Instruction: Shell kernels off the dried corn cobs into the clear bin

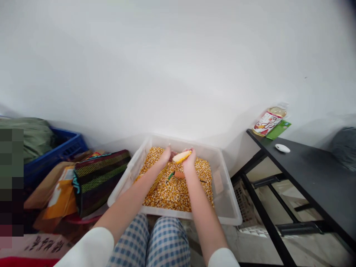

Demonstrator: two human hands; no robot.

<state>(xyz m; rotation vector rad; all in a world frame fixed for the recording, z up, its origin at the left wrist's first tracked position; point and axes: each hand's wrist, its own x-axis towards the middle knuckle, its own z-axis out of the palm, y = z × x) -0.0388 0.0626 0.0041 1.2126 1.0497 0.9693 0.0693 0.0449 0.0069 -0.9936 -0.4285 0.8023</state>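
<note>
Corncob (180, 157) up above the loose corn kernels (172, 196), tipped a little, with a pale bare side and bright yellow kernels along the lower edge. Held in the right hand (190, 158), at its right end, with the fingers clamped around it. Just beside its other end, the left hand (167, 153). Cannot tell if the left fingers are apart or together, or if touching the cob, as too small and turned away to see well.

Under the hands, a big see-through plastic tub (232, 200), with lots of yellow and white kernels inside. Lying on the kernels, a small orange-brown thing (179, 174) and, next to it, a green thing (170, 177), both hard to make out. Close by the left arm and partly behind it, a yellow ear of corn (159, 179).

In front of the tub, two knees in blue and white checked pants (168, 237). Off to the left, a striped mesh bag (101, 178), a cardboard box (46, 185) and a blue crate (66, 142). Off to the right, a black table (308, 167) with a bottle (268, 120), a green box (279, 129) and a white oval thing (282, 148) on top. Behind the tub, a white wall (172, 74).
</note>
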